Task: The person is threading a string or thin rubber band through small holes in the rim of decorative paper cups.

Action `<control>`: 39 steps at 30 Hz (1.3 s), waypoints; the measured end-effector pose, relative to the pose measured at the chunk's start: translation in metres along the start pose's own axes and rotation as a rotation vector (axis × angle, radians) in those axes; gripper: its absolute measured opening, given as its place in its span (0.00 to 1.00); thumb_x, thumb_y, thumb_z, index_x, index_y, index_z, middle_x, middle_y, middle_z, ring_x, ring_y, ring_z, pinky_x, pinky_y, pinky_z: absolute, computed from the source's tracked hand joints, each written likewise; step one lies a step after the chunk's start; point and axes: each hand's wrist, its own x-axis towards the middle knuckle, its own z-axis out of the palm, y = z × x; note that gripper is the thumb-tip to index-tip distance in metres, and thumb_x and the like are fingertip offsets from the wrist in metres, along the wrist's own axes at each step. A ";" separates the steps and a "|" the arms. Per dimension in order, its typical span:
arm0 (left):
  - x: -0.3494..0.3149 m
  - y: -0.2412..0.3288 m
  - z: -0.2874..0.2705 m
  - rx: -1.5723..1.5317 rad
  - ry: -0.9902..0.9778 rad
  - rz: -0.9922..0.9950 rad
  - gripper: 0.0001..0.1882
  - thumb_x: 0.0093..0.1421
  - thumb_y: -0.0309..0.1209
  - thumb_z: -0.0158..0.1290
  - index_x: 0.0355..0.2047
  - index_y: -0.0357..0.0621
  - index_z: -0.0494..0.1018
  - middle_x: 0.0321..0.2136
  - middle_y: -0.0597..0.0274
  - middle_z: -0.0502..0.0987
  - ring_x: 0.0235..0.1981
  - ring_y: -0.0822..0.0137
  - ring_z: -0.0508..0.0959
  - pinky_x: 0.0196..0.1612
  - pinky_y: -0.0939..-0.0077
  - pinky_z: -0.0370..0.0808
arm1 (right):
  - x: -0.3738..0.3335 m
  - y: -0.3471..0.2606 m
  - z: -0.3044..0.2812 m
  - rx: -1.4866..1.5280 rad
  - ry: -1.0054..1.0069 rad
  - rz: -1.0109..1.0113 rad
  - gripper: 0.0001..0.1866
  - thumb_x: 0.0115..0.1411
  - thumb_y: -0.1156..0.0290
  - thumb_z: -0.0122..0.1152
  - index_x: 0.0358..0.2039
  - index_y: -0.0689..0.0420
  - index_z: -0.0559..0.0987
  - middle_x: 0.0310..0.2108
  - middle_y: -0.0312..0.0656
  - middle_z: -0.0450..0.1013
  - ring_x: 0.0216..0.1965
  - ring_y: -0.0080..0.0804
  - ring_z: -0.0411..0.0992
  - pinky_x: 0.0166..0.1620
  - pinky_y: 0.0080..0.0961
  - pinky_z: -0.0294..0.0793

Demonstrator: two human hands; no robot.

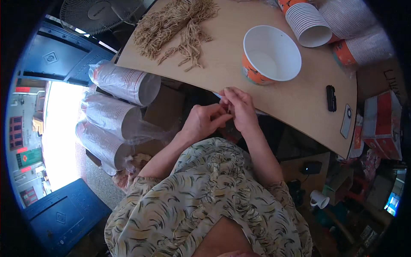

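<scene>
Just off the table's near edge, both hands meet in front of my body. My left hand (204, 121) has its fingers closed in a pinch, right up against the other hand. Beside it, my right hand (240, 107) is closed too, its thumb and forefinger pressed together. What the fingers grip is mostly hidden; a small pale sliver shows by the right fingertips. Beyond them on the table stands a large orange paper bucket (254, 73), white inside, tilted in view. A heap of tan knotted cords (171, 28) lies at the far left of the tabletop.
Stacked paper buckets (309, 25) lie on the table (299, 109) at the far right. Several plastic-wrapped bucket stacks (107, 112) sit left, below the edge. A black marker-like object (331, 98) and a flat grey object (346, 121) lie right. A white mug (319, 199) stands lower right.
</scene>
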 end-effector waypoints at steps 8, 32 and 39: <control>0.022 -0.007 -0.004 -0.895 0.037 -0.353 0.24 0.71 0.41 0.47 0.59 0.35 0.67 0.36 0.65 0.79 0.38 0.73 0.81 0.28 0.88 0.67 | -0.066 -0.012 -0.001 -0.591 -0.112 -0.077 0.09 0.65 0.72 0.56 0.31 0.63 0.79 0.22 0.33 0.72 0.25 0.14 0.66 0.29 0.18 0.66; -0.024 0.019 0.047 0.037 -0.090 0.291 0.04 0.60 0.22 0.53 0.28 0.34 0.72 0.23 0.45 0.74 0.24 0.45 0.76 0.27 0.59 0.72 | -0.070 -0.024 0.008 -0.110 0.301 -0.226 0.10 0.66 0.70 0.59 0.39 0.64 0.82 0.28 0.34 0.75 0.29 0.18 0.71 0.34 0.15 0.70; -0.012 0.016 0.043 0.026 -0.288 0.219 0.05 0.61 0.24 0.54 0.30 0.34 0.73 0.23 0.48 0.75 0.24 0.49 0.77 0.27 0.62 0.74 | -0.074 -0.027 -0.010 0.022 0.257 -0.122 0.10 0.66 0.70 0.58 0.33 0.63 0.81 0.20 0.27 0.68 0.20 0.10 0.60 0.23 0.12 0.57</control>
